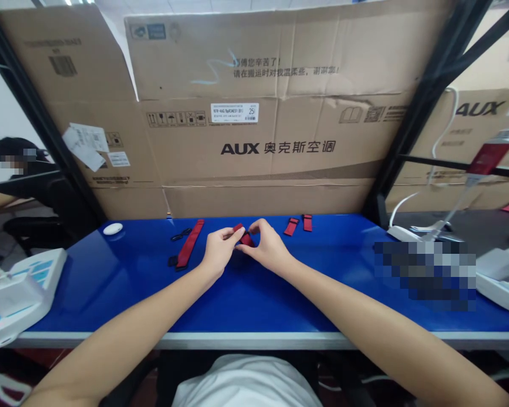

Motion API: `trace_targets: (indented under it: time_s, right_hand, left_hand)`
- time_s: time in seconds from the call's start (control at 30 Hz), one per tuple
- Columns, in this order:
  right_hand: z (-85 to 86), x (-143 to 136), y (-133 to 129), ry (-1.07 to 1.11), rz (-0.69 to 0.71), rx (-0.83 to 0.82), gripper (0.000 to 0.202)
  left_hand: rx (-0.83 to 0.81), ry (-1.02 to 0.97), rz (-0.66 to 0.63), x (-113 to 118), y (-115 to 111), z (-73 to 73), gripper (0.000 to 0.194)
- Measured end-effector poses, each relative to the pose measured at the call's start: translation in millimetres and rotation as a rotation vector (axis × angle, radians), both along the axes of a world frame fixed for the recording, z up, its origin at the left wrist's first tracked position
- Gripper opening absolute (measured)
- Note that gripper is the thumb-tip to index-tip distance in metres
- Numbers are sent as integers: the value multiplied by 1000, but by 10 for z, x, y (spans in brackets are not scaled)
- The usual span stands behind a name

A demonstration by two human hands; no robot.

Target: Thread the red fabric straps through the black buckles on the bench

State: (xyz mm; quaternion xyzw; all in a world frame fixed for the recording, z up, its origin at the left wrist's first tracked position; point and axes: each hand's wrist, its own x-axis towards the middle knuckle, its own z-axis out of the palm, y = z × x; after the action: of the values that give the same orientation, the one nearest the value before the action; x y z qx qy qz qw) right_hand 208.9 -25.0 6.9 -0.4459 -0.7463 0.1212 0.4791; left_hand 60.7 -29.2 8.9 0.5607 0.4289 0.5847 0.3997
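Note:
My left hand (219,247) and my right hand (269,244) meet over the middle of the blue table, both with bent fingers on a small red strap with black parts (247,239). One red end shows at the left fingertips and another red part lies between the hands; the fingers hide the rest. Left of my hands, a longer red strap (190,243) with black ends lies flat at a slant. Beside it is a small black looped item (181,234). Farther right, two short red pieces with black bands, one (292,226) and another (307,222), lie near the back edge.
Cardboard panels (246,164) wall off the back of the blue table (139,294). A white round object (112,229) lies at the back left. White power strips stand at the left (53,277) and right (503,294). A person (34,181) sits beyond the left frame post.

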Motion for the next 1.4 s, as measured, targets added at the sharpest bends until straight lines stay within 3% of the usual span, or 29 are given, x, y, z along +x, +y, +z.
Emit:
trace_targets:
  time_s: [0.17, 0.37, 0.43, 0.57, 0.67, 0.73, 0.8, 0.87, 0.93, 1.2, 1.4]
  right_hand:
    - [-37, -80, -37, -159, -71, 84, 26]
    - [-35, 1, 28, -229, -15, 52, 28]
    - [-51, 68, 102, -286, 64, 37, 26]
    - [-104, 231, 305, -420, 196, 42, 37]
    - [-136, 340, 428, -491, 122, 51, 46]
    - [-141, 386, 458, -508, 4, 14, 36]
    - [-130, 404, 438, -501, -69, -36, 20]
    - [-116, 399, 380, -487, -58, -71, 10]
    - [-113, 383, 312, -485, 8, -89, 11]
    - [-237, 341, 297, -567, 151, -178, 50]
    - [-256, 368, 344, -563, 184, -253, 69]
  left_hand:
    - [-17, -51, -28, -10, 47, -14, 31]
    - [-73, -67, 166, -171, 233, -51, 34]
    - [-81, 97, 172, -245, 274, -49, 30]
    - [-48, 768, 150, -426, 305, -19, 22]
    - [87, 1062, 170, -567, 314, 9, 20]
    - [202, 1076, 69, -630, 308, 33, 19]
    - [255, 1077, -157, -645, 283, 62, 23]
    - [285, 1132, -327, -606, 241, 83, 26]
    - [350, 1220, -375, -527, 201, 80, 28]
    - [530, 1276, -204, -298, 246, -134, 26]
    - [534, 1317, -92, -263, 292, -158, 27]
